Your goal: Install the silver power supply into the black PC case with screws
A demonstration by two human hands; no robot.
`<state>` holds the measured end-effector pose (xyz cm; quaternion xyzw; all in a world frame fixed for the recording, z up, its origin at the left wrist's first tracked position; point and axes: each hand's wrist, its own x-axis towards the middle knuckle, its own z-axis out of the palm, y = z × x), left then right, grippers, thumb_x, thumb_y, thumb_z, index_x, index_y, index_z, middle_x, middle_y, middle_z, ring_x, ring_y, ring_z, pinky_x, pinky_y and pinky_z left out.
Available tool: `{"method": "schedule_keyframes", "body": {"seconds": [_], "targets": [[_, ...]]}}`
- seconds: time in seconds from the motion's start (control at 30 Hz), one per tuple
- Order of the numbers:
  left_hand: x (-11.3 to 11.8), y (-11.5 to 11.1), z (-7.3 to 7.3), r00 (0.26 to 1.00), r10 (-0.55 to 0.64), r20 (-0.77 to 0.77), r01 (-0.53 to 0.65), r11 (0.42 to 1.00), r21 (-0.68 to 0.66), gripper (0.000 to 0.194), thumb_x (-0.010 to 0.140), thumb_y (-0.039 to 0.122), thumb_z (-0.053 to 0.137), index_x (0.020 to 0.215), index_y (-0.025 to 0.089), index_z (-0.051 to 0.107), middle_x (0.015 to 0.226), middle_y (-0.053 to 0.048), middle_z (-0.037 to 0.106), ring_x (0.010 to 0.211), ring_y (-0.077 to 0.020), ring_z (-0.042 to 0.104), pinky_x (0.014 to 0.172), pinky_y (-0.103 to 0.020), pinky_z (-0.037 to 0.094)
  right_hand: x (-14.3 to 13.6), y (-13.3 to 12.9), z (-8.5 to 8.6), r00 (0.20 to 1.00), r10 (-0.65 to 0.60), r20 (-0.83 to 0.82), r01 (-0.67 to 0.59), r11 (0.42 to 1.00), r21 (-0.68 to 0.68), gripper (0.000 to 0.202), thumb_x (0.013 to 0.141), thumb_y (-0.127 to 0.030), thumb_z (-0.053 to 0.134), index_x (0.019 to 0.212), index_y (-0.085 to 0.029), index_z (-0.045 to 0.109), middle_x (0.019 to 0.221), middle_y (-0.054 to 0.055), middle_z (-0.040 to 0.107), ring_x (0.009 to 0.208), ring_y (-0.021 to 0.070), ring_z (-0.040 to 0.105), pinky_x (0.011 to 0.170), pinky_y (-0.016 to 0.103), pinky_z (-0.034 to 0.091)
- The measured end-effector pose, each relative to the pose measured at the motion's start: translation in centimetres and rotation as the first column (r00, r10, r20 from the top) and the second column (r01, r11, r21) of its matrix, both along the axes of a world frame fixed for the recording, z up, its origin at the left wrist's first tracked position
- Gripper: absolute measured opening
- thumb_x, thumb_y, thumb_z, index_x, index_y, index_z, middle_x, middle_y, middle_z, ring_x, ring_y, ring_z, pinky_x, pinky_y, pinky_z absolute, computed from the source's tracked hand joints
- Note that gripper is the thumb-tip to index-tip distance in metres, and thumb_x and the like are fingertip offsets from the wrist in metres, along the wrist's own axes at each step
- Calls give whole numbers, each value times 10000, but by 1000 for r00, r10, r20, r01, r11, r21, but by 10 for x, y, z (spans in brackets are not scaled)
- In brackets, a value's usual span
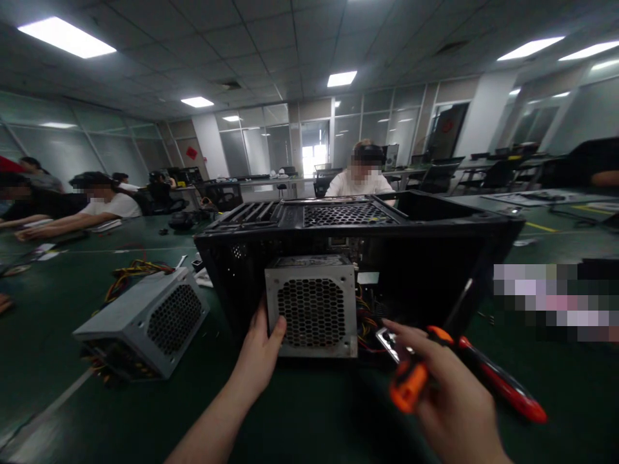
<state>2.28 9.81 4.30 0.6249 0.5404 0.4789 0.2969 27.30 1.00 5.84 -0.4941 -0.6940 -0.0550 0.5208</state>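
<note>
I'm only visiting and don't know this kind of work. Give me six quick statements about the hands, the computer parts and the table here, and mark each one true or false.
1. The left hand is touching a grey power supply at the open side of the black computer case. True.
2. The right hand is empty. False: it holds an orange-handled tool.
3. A second power supply is to the right of the case. False: it is to the left.
4. A red-handled tool is to the right of the orange-handled one. True.
5. The table is white. False: it is green.
6. A person in a white top is beyond the case. True.
</note>
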Motion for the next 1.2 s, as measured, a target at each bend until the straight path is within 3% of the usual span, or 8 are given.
{"method": "schedule_keyframes", "body": {"seconds": [0.13,0.3,0.4,0.63,0.77,0.97,1.07,1.2], "targets": [[7,14,5,964,7,267,26,993,-119,683,792,572,514,1313,140,435,1440,-130,393,1382,-255,257,1157,-386,128,-29,39,4,997,68,-22,-70,995,-67,94,869,-259,484,901,-184,530,1193,117,545,1160,245,489,874,384,480],[17,20,12,924,13,381,78,972,-223,642,798,606,480,1225,128,514,1372,-152,482,1327,-270,370,1116,-413,262,-48,48,0,972,107,-209,-150,967,-205,231,918,-354,483,971,-130,497,941,55,580,729,116,582,624,263,505],[22,8,21,908,1,419,118,959,-259,621,808,602,468,1220,140,519,1355,-146,505,1293,-265,423,1102,-413,297,-46,44,-3,943,145,-300,-218,950,-225,275,927,-406,471,974,-136,497,777,-6,523,564,64,484,513,201,442],[29,-43,47,935,-63,350,125,979,-159,822,721,567,616,1391,231,279,1452,-96,384,1304,-281,403,1091,-428,329,-34,36,7,870,181,-459,-267,955,-129,250,914,-400,478,971,-162,428,765,-21,461,586,73,456,514,200,408],[24,-60,39,968,-37,248,63,993,-99,850,707,579,615,1394,217,269,1348,-125,504,1212,-300,507,1021,-441,419,-37,32,11,844,236,-482,-329,937,-118,182,896,-362,485,950,-205,412,663,-53,411,520,79,418,465,186,357],[16,-61,17,978,172,117,-156,978,-139,742,699,620,583,1303,212,445,1247,-121,585,1189,-362,507,1026,-540,379,-39,23,10,864,272,-423,-372,912,-174,119,892,-294,454,982,-231,409,761,-23,497,570,96,500,496,188,426],[14,-61,7,962,244,118,-237,969,-78,637,744,617,518,1261,245,508,1214,-76,615,1238,-353,462,1070,-522,337,-41,18,3,892,282,-353,-366,909,-199,113,885,-246,418,996,-223,425,970,47,559,788,134,596,661,235,504],[11,-66,-6,939,332,89,-332,943,-23,588,777,592,486,1283,292,499,1202,-32,630,1266,-332,436,1110,-498,291,-41,15,-5,930,265,-256,-313,934,-172,214,821,-159,431,1021,-219,480,1205,104,520,1171,228,483,898,350,470]]}}
